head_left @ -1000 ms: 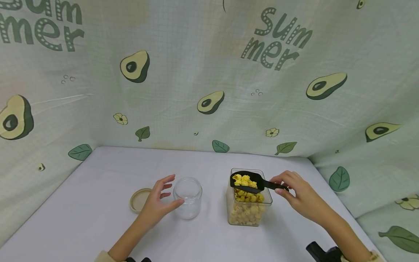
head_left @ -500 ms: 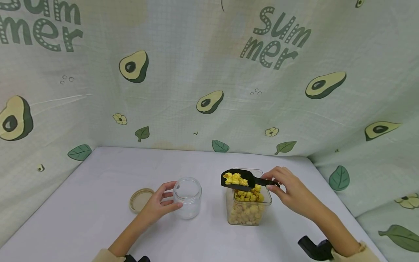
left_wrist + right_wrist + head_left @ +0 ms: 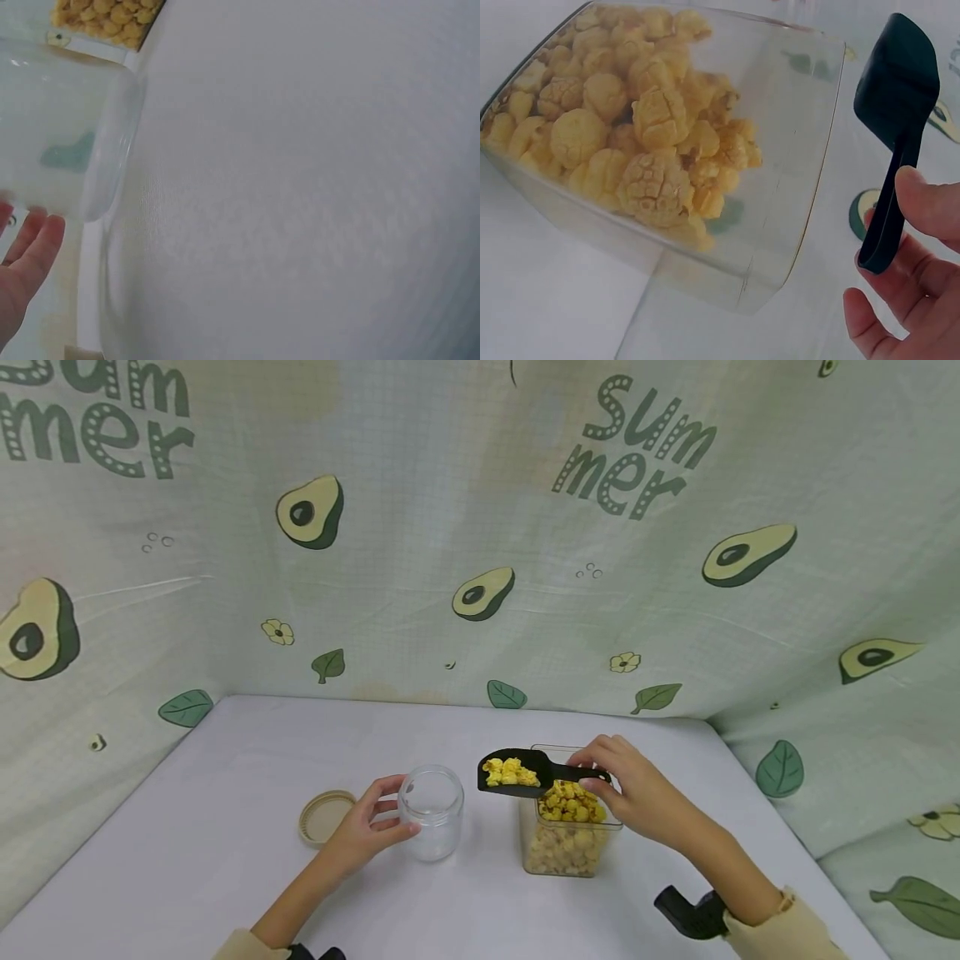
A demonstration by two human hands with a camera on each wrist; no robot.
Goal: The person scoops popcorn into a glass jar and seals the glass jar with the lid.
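Note:
In the head view, my right hand (image 3: 626,785) pinches the handle of a black scoop (image 3: 551,770) that carries several pieces of yellow popcorn (image 3: 510,772). The scoop is held level above the left edge of a clear square container (image 3: 573,847), which is partly filled with popcorn. Seen from the right wrist, thumb and fingers grip the handle of the scoop (image 3: 897,97), beside the container's rim. On the left, my left hand (image 3: 367,822) holds an upright clear round jar (image 3: 431,818), thumb at its front and fingers at its left side. No popcorn shows inside the jar.
A round beige-rimmed lid (image 3: 324,818) lies on the white table (image 3: 480,910), left of the jar and partly behind my left hand. A printed avocado cloth (image 3: 405,527) hangs behind the table and along its sides.
My right hand has carried the loaded scoop left, from over the container towards the jar. My left hand has closed in on the jar's side. Jar and container have stayed in place.

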